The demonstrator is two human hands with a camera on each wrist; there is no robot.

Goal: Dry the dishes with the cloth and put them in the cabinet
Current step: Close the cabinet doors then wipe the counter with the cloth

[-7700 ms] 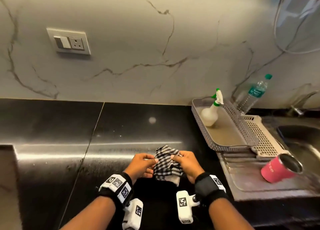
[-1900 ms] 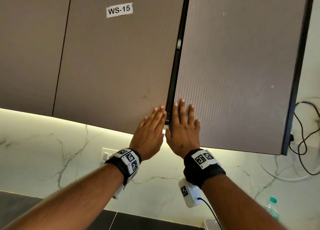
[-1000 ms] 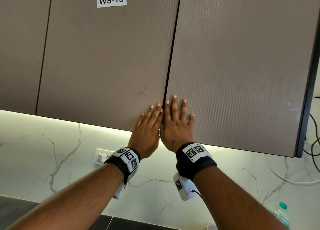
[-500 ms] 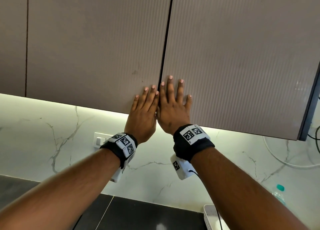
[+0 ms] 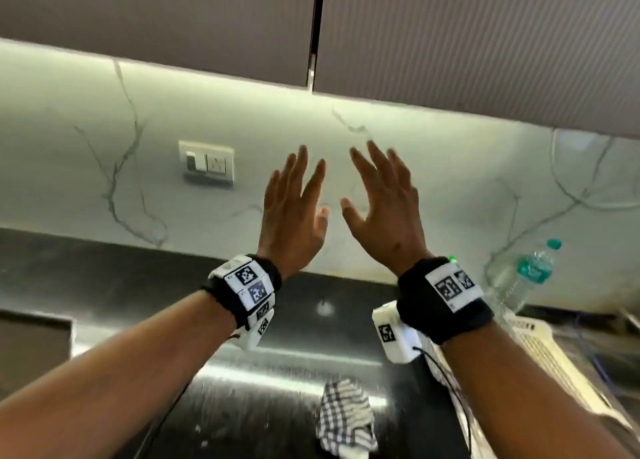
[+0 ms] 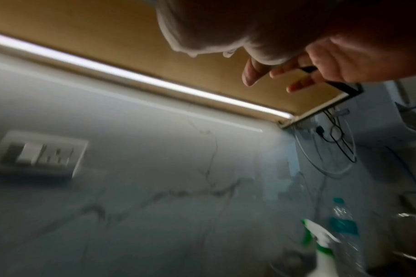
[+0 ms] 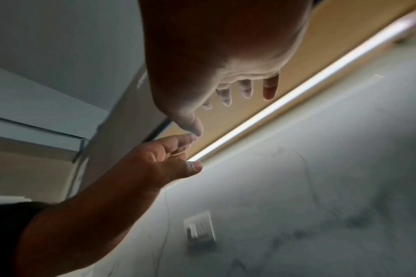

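Observation:
Both brown ribbed cabinet doors [image 5: 450, 43] overhead are closed, with a thin dark gap between them. My left hand [image 5: 294, 205] and right hand [image 5: 384, 202] hang in the air below the doors, in front of the marble wall, fingers spread and holding nothing. The checked cloth [image 5: 346, 420] lies crumpled on the black counter [image 5: 104, 292] beneath my right wrist. In the left wrist view the palm [image 6: 225, 28] fills the top; the right hand's fingers [image 6: 254, 75] show beyond it. In the right wrist view my right hand's fingertips [image 7: 246, 90] point at the cabinet's underside.
A switch and socket plate [image 5: 206, 162] sits on the marble wall. A water bottle [image 5: 519, 278] stands at the right by a white perforated drainer tray [image 5: 554, 354]. A green-topped spray bottle [image 6: 320, 243] shows in the left wrist view. A light strip [image 6: 130, 73] runs under the cabinet.
Both hands have come off the closed cabinet doors and dropped in front of the wall. My head has tilted down, bringing the counter and cloth into view.

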